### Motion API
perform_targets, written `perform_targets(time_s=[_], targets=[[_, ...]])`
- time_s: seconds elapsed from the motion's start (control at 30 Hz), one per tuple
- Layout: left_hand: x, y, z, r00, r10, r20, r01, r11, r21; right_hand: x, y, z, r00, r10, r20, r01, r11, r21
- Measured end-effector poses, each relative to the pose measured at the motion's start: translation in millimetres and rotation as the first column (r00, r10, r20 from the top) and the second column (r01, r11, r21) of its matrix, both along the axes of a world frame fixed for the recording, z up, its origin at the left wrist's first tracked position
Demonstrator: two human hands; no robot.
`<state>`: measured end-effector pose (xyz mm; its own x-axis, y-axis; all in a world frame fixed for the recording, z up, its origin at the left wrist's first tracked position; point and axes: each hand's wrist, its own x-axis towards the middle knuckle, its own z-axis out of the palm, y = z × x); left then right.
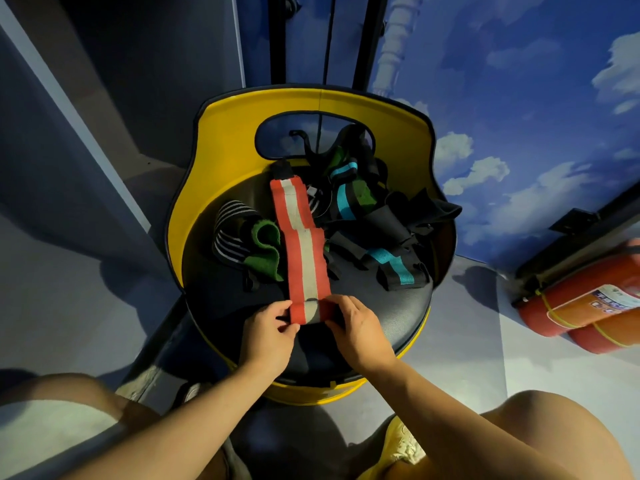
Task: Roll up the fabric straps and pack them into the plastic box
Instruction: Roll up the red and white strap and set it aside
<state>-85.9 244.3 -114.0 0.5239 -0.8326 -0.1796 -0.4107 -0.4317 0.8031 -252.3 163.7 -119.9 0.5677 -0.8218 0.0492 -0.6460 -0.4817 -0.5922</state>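
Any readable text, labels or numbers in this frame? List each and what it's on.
None readable.
Label on the red fire extinguisher: carries print, too blurred to read.
Red and white strap, pinched by left hand and right hand: no text.
Yellow chair: no text.

Dim room, pale floor (pixel 467 341), and a wall (pixel 519 116) painted like blue sky with white clouds. Yellow chair (pixel 221 140) with a black seat in the middle, red fire extinguishers (pixel 581 306) lying far right.
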Motion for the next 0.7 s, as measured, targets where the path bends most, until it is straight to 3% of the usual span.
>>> perform_targets(time_s=[0.3,0.5,0.6,0.7], targets=[[24.2,-13.9,5.4,0.940,-0.240,0.241,0.227,0.970,0.083,3.7,-17.6,-3.4,0.991,0.088,-0.103,-0.094,0.994,-0.051],[20.1,-24.6,3.3,0.990,-0.086,0.116,0.088,0.996,-0.013,12.5,-26.6,1.5,0.997,0.043,-0.065,-0.043,0.999,-0.010],[16.4,-26.7,2.8,0.998,0.056,0.009,-0.056,0.997,-0.051,16.4,-25.3,3.9,0.990,-0.114,0.081,0.107,0.991,0.084],[11.5,-25.9,3.8,0.995,0.099,-0.011,-0.100,0.994,-0.046,25.2,-13.6,4.6,0.959,-0.239,0.150,0.221,0.967,0.126]])
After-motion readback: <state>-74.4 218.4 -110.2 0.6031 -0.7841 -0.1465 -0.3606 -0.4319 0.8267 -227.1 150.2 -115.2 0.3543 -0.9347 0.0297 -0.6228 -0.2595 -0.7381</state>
